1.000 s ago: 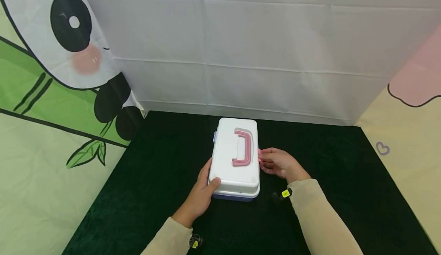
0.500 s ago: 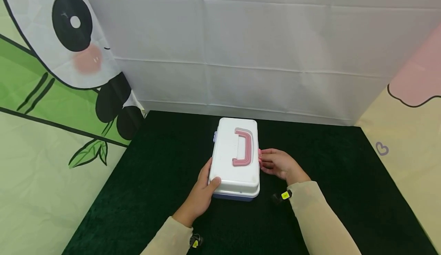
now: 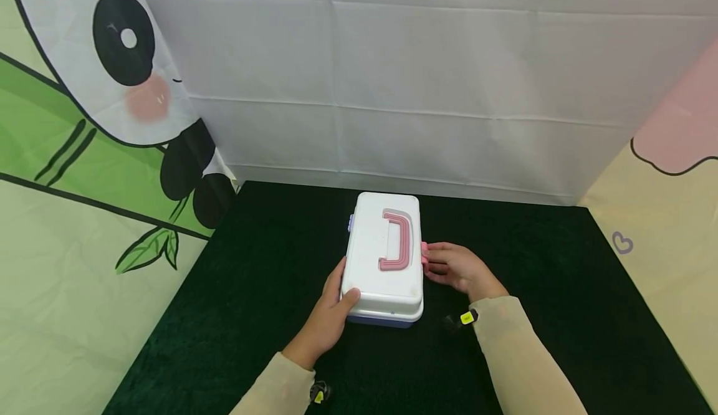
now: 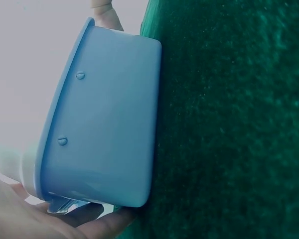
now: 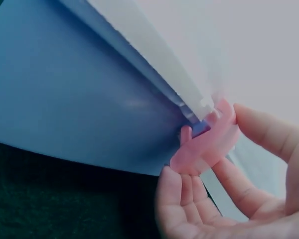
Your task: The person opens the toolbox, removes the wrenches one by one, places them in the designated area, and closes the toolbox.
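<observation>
A storage box with a white lid (image 3: 364,240) and a blue base (image 4: 104,114) sits lengthwise on the dark green cloth. Its pink carry handle (image 3: 402,240) lies folded flat in the lid. My left hand (image 3: 322,328) holds the box's near left side, thumb on the lid's edge and fingers along the side wall. On the opposite long side, my right hand (image 3: 457,268) pinches a pink latch (image 5: 207,144). The right wrist view has the thumb at the latch's upper end and fingertips at its lower edge. The lid is down on the base.
The green cloth (image 3: 269,265) covers the table. A pale sheet (image 3: 392,91) hangs behind its back edge, with printed cartoon cloth on both sides. A lilac clip (image 3: 350,222) juts from the box's left side. Small cameras are worn at both wrists.
A little more of the pink latch shows beside the right fingers, as if tilted slightly outward. The box and left hand stay nearly still; the head view shifts slightly.
</observation>
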Demonstrator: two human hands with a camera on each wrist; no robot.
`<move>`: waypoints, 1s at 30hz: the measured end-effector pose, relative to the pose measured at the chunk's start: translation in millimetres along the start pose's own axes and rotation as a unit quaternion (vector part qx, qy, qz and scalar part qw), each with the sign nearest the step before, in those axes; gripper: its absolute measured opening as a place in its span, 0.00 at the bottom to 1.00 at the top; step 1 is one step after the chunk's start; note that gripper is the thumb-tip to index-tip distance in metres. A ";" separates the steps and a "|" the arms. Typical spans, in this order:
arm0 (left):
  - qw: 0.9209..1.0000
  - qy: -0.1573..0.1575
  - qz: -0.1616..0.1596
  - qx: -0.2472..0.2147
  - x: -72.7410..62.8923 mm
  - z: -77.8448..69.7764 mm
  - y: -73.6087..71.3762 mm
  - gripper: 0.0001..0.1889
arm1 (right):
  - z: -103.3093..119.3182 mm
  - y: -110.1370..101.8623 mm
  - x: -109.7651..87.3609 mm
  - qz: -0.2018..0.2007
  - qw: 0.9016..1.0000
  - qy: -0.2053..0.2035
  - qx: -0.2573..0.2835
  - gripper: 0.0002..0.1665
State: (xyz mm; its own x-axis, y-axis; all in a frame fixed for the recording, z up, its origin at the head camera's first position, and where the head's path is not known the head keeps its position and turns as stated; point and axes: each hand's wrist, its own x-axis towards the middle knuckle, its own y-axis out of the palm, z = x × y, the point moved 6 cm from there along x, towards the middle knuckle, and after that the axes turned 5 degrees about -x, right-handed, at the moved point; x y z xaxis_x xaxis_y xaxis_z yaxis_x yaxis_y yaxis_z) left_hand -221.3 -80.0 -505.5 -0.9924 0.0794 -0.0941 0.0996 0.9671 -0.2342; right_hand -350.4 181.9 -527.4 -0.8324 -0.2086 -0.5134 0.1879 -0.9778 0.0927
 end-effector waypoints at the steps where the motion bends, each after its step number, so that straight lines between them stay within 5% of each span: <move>1: 1.000 0.000 0.000 0.000 -0.3 0.1 -0.2 0.42 | -1.1 -0.2 -0.5 0.000 1.000 0.001 0.005 0.29; 22: 1.000 0.009 0.004 0.009 -3.2 2.5 -2.3 0.41 | -29.4 3.3 -3.6 0.039 0.983 -0.018 0.181 0.30; 30: 1.000 0.014 -0.002 0.011 -0.2 1.9 0.9 0.40 | -28.5 0.9 -0.5 0.054 0.981 -0.023 0.185 0.30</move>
State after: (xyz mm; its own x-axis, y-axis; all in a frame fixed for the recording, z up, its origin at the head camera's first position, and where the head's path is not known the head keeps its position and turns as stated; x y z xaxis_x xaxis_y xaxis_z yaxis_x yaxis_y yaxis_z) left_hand -220.9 -79.6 -507.5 -0.9943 0.0830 -0.0668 0.0975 0.9616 -0.2566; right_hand -334.9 181.7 -551.4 -0.8425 -0.3034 -0.4451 0.0810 -0.8883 0.4521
